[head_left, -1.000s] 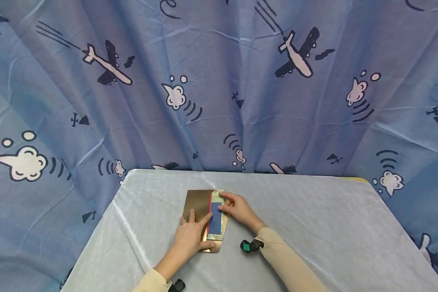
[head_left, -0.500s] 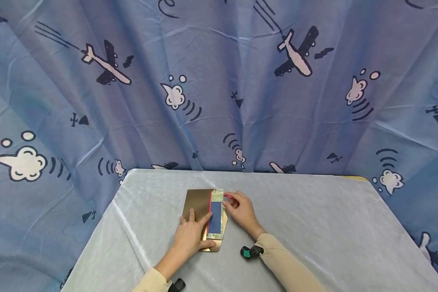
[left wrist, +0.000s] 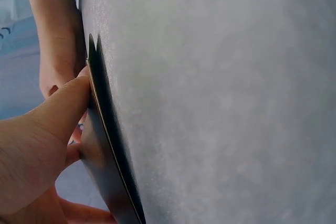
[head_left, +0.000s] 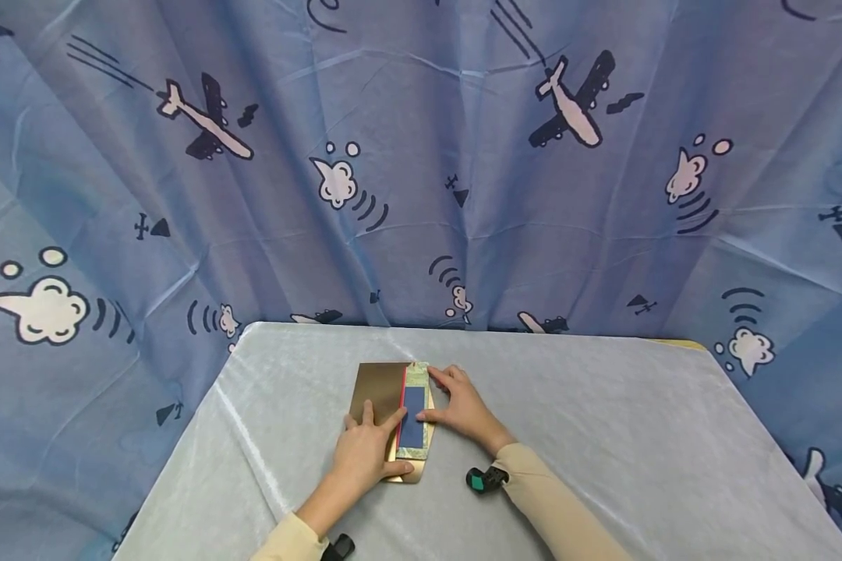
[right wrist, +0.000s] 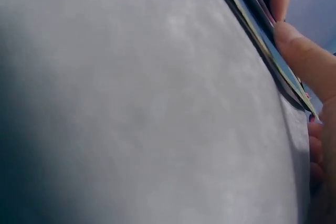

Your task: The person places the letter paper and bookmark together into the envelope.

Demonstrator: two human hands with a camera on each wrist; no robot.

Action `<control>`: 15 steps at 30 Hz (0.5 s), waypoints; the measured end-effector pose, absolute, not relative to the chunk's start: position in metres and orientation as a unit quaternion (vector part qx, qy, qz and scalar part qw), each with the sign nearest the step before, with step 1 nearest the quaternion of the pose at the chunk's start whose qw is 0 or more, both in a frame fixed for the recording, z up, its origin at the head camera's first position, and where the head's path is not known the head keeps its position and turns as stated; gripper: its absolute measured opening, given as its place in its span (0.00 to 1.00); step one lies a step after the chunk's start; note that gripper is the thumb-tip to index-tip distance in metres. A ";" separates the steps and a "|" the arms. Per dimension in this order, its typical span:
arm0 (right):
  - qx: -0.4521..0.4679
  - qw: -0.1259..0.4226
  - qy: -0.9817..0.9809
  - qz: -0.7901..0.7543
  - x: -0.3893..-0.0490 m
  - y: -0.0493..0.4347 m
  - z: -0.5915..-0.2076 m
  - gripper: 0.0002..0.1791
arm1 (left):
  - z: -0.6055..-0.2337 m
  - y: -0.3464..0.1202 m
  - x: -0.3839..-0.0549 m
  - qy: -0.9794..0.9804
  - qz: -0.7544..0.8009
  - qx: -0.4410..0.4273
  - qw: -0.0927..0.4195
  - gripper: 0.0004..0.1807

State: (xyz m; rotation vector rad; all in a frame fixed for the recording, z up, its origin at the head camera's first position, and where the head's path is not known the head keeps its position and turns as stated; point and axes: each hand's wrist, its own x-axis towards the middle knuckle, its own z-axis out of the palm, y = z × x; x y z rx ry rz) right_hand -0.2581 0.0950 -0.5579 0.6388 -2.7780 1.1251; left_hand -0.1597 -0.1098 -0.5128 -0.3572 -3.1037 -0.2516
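Observation:
A flat brown-gold sheet (head_left: 379,382) lies on the table. Along its right side is a narrow strip with a blue panel (head_left: 412,428), a green patterned border and a red left edge. My left hand (head_left: 365,450) rests on the sheet with fingers spread; its index fingertip reaches the strip's red edge and its thumb lies across the lower end. With my right hand (head_left: 463,405) I touch the strip's right side, the thumb on the blue panel and the index finger at the upper right corner. The right wrist view shows the thumb (right wrist: 299,45) against the strip's layered edge.
A pale grey cloth covers the table (head_left: 589,421). Behind it hangs a blue curtain (head_left: 421,195) printed with airplanes. Both wrists wear black devices; the right wrist device (head_left: 486,479) has a green patch.
My right hand drew slightly off the strip's upper right side, a bit of red showing at its fingertips, then came back with thumb and index finger spread wider. My left hand stayed put.

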 end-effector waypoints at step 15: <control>0.221 0.026 -0.921 0.320 -0.259 0.092 -0.554 0.56 | -0.512 -0.112 -0.160 -0.990 -0.081 -0.115 0.008 0.51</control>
